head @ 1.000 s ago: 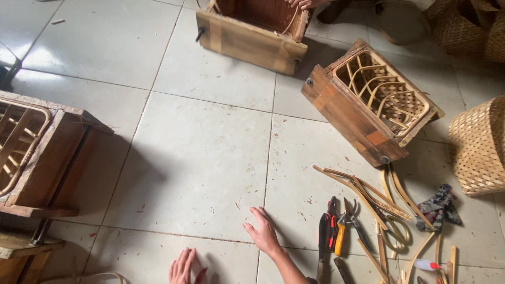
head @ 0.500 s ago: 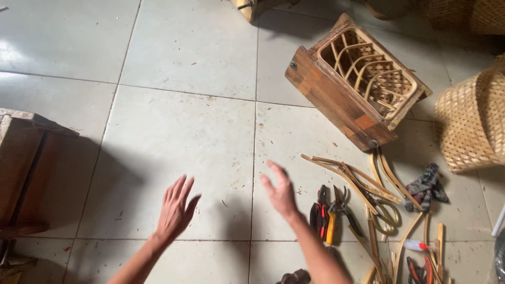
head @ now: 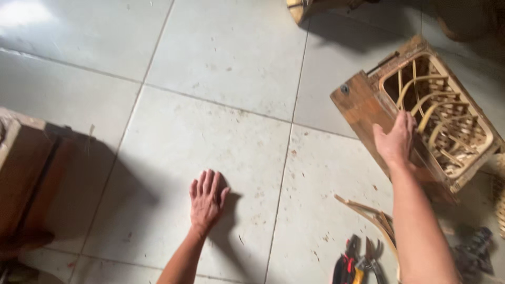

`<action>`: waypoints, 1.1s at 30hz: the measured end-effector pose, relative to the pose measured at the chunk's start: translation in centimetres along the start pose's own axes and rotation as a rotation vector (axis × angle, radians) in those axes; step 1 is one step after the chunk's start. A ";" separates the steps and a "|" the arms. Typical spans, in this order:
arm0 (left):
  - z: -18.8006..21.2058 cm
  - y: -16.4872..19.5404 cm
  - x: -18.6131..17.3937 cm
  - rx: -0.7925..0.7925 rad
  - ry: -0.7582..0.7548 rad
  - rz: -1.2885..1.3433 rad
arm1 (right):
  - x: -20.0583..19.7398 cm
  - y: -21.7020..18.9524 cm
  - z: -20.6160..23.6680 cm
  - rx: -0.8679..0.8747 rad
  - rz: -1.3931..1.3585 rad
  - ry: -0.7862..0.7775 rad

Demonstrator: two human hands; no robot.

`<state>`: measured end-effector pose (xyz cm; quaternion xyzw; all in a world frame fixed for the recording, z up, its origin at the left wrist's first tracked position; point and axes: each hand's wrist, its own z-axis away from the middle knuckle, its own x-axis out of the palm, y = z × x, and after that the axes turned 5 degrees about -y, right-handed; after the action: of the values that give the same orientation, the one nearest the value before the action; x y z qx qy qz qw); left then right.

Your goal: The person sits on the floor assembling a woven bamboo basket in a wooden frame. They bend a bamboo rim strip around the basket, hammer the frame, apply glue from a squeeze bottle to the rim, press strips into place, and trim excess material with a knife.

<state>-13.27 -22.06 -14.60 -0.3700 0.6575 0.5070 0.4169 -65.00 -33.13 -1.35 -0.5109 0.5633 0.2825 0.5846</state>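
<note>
Pale grey floor tiles [head: 221,68] fill most of the view, with thin lines between them and little specks of dirt.

The left hand [head: 206,200] lies flat on the floor, palm down, fingers spread open and holding nothing. Its arm comes up from the bottom edge. The right hand [head: 394,142] reaches out far on a straight arm and its fingers curl over the top edge of a wooden box [head: 368,113]. The box sits on the floor at the right, tipped on its side. It is brown and rough, and inside it is a half-made basket [head: 447,121] of bent cane strips.

The right arm hides part of the box's lower side. Red and yellow pliers [head: 357,260] and some thin cane strips [head: 368,210] lie near the bottom, partly cut off. Another brown wooden box [head: 26,179] at the left is cut off too, and dark, so it is hard to make out.
</note>
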 end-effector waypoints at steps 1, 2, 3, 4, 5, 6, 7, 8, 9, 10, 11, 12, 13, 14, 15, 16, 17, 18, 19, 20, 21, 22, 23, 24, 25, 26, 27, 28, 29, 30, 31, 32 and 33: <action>0.0 0.0 0.1 -0.005 -0.013 -0.003 | -0.2 0.6 -1.4 0.065 0.010 -0.052; -0.1 0.0 0.1 -0.015 -0.033 -0.003 | -0.2 0.9 -2.3 0.129 0.024 -0.112; -0.2 -0.1 0.3 -0.018 -0.039 -0.002 | 0.0 0.9 -3.1 0.189 0.041 -0.175; -0.3 -0.2 0.4 -0.025 -0.044 -0.002 | 0.3 0.9 -3.6 0.227 0.080 -0.198; -0.2 -0.3 0.6 -0.031 -0.051 -0.002 | 0.5 0.8 -3.9 0.267 0.120 -0.222; -0.1 -0.4 0.7 -0.029 -0.058 -0.002 | 0.7 0.5 -4.0 0.310 0.161 -0.245; -0.1 -0.5 0.9 -0.024 -0.062 -0.003 | 0.7 0.2 -4.1 0.336 0.167 -0.250; 0.0 -0.6 1.0 -0.015 -0.064 -0.002 | 0.7 -0.2 -4.2 0.366 0.173 -0.250; 0.0 -0.6 1.0 -0.016 -0.072 -0.014 | 0.5 -0.5 -4.1 0.402 0.181 -0.248; 0.0 -0.5 1.0 -0.016 -0.077 -0.023 | 0.1 -0.8 -4.0 0.430 0.147 -0.232; 0.0 -0.4 0.8 -0.021 -0.076 -0.029 | -0.2 -1.2 -3.9 0.449 0.114 -0.212; -0.1 -0.3 0.6 -0.025 -0.078 -0.032 | -0.6 -1.6 -3.7 0.463 0.078 -0.190; -0.3 -0.2 0.4 -0.028 -0.080 -0.039 | -0.9 -2.0 -3.5 0.438 0.076 -0.170; -0.4 0.0 0.0 -0.034 -0.094 -0.047 | -1.0 -2.5 -3.0 0.418 0.079 -0.161; -0.4 0.1 -0.3 -0.032 -0.088 -0.038 | -1.2 -2.7 -1.9 0.410 0.088 -0.160; -0.4 0.2 -0.5 -0.023 -0.082 -0.026 | -1.2 -2.9 -0.6 0.422 0.041 -0.147; -0.6 0.4 -0.7 -0.011 -0.061 -0.011 | -0.9 -3.3 0.8 0.428 -0.008 -0.120; -0.6 0.6 -0.9 -0.017 -0.086 -0.036 | -0.5 -3.8 2.1 0.427 -0.059 -0.086; -0.6 0.7 -1.1 -0.024 -0.114 -0.064 | -0.1 -4.3 3.5 0.422 -0.086 -0.092; -0.5 0.9 -1.3 -0.027 -0.148 -0.094 | 0.1 -4.6 5.4 0.422 -0.113 -0.100; -0.6 1.0 -1.6 -0.013 -0.172 -0.112 | 0.5 -5.1 7.3 0.282 -0.109 -0.027; -0.7 1.2 -1.9 0.000 -0.194 -0.132 | 1.0 -5.9 9.2 0.140 -0.106 0.047; -0.9 1.3 -2.5 0.012 -0.215 -0.155 | 1.5 -6.9 11.0 0.059 -0.077 0.109; -1.1 1.5 -3.2 0.023 -0.256 -0.119 | 2.0 -8.1 13.0 -0.022 -0.049 0.170; -1.5 1.8 -4.2 0.033 -0.296 -0.086 | 2.4 -9.4 14.8 -0.020 -0.077 0.172; -1.6 2.1 -5.3 0.040 -0.332 -0.054 | 2.8 -10.9 16.7 -0.021 -0.108 0.174; -1.6 2.3 -6.4 -0.055 -0.367 0.138 | 3.1 -12.4 18.6 -0.040 -0.166 0.156; -1.3 2.4 -7.5 -0.144 -0.406 0.330 | 3.2 -13.9 20.7 -0.054 -0.222 0.138; -0.7 2.6 -8.9 -0.233 -0.449 0.524 | 3.0 -15.3 22.7 -0.109 -0.243 0.151; 0.8 3.2 -10.3 -0.147 -0.272 0.500 | 2.7 -16.7 24.6 -0.166 -0.262 0.160; 3.1 4.0 -11.7 -0.065 -0.099 0.476 | 2.5 -18.1 26.6 -0.196 -0.301 0.157; 5.2 4.6 -12.9 0.012 0.074 0.453 | 2.3 -19.4 28.4 -0.229 -0.338 0.150; 6.9 5.0 -14.2 0.182 0.088 0.383 | 2.0 -20.5 29.8 -0.261 -0.360 0.139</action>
<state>-11.28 -13.34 -0.63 -0.2207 0.7764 0.4990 0.3155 -35.03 -12.83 -2.16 -0.6927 0.4605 0.2081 0.5146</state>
